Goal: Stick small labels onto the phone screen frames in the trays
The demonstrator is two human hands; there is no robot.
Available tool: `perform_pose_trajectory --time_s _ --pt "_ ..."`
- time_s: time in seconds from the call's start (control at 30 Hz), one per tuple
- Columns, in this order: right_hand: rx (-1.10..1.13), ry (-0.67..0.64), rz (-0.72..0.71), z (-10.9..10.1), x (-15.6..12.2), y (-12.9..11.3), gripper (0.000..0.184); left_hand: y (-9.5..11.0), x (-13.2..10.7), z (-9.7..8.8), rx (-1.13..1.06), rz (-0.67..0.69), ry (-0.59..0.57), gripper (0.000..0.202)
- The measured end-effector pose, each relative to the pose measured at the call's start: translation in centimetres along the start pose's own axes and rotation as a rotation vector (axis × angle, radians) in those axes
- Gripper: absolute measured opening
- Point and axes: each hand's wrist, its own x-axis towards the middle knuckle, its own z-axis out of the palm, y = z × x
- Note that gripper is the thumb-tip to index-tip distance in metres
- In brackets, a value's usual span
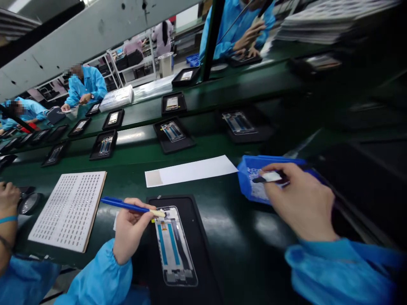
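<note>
My left hand [131, 231] is closed around a slim blue pen-like stick [125, 205] with a cream-coloured tip. That tip rests at or just above the upper end of a phone frame [175, 245], which bears two blue strips. The frame lies in a black tray [203, 258] in front of me. Over a blue bin [246, 186] on the right, my right hand [300, 201] grips a black-tipped tool [271, 177] with a white middle, possibly tweezers. Small pale pieces lie in the bin, partly hidden by this hand.
A white strip of paper [190, 170] lies beyond the tray. To the left is a white board [68, 209] with rows of small dark parts. Several trays with phone frames [172, 131] line the green bench. A co-worker's hand [9, 197] is at the left edge; others work opposite.
</note>
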Motion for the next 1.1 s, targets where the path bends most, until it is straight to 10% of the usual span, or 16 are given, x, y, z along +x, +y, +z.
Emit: perform_pose_trajectory --time_s 0.2,0.4,1.1 --pt "0.001 0.043 -0.363 1.3 -2.2 0.3 0.028 -1.6 0.0 0.1 0.254 0.077 -0.017 0.023" --pt "0.420 -0.361 -0.696 6.6 -8.1 -5.2 0.022 -3.3 0.4 0.3 0.431 0.110 -0.104 0.017" --pt "0.529 -0.399 -0.571 8.3 -11.4 -4.1 0.016 -2.5 1.1 1.5 0.832 0.359 -0.328 0.008"
